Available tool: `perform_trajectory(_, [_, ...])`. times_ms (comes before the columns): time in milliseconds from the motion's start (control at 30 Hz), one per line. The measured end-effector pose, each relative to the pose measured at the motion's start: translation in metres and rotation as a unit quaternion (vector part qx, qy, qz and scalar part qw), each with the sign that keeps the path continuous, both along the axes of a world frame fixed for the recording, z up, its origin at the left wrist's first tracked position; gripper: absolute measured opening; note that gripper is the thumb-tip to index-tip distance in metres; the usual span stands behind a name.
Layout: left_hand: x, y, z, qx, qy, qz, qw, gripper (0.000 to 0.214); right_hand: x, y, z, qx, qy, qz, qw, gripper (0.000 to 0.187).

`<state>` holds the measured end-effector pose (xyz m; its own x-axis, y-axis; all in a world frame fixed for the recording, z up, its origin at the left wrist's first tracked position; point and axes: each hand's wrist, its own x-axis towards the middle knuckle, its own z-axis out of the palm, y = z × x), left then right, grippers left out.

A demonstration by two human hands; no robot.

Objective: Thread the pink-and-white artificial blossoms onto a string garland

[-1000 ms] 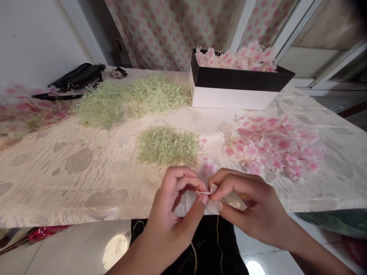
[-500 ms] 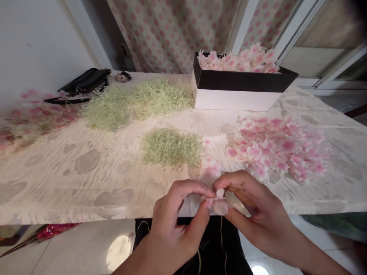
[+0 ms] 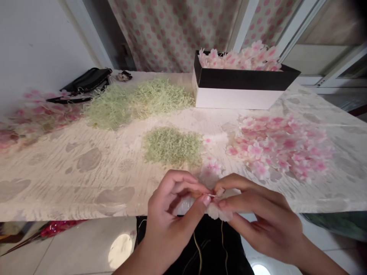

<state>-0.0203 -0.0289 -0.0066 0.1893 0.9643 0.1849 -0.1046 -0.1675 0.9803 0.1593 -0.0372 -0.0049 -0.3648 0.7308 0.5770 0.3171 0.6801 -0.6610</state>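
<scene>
Between my two hands, just over the table's front edge, is a pale pink artificial flower (image 3: 218,212) with thin petals. My left hand (image 3: 180,210) pinches a thin part of it between thumb and forefinger. From the other side, the fingers of my right hand (image 3: 258,214) are closed on its petals. Part of the flower is hidden by the fingertips. Beyond the hands lie a few loose pink blossoms (image 3: 213,165) and a small heap of green sprigs (image 3: 172,146). To the right spreads a pile of pink flowers (image 3: 286,145).
A black and white box (image 3: 239,98) filled with pink blossoms stands at the back. Pale green stems (image 3: 143,101) lie heaped left of it, with a black bag (image 3: 88,81) behind. More pink flowers (image 3: 37,114) sit at far left on the patterned tablecloth (image 3: 86,187).
My right hand's fingers have shifted over the petals, and the flower has turned, with its petals now hanging lower. My left hand still pinches it, slightly further left.
</scene>
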Motion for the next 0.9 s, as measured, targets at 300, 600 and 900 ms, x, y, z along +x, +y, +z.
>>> perform_trajectory(300, [0.0015,0.0012,0.0004,0.029,0.022,0.011,0.999,0.029,-0.0012,0.0010,0.0020,-0.046,-0.013,-0.026,0.999,0.025])
perform_trajectory(600, [0.0003,0.0007,-0.0022,0.026,0.022,-0.015,0.999,0.031,0.0003,0.0029,0.0022,-0.067,-0.038,-0.004,0.997,0.023])
perform_trajectory(900, [0.0013,0.0020,-0.0019,0.024,0.050,-0.015,0.998,0.028,0.0038,0.0012,0.0023,-0.075,-0.069,0.000,0.995,0.022])
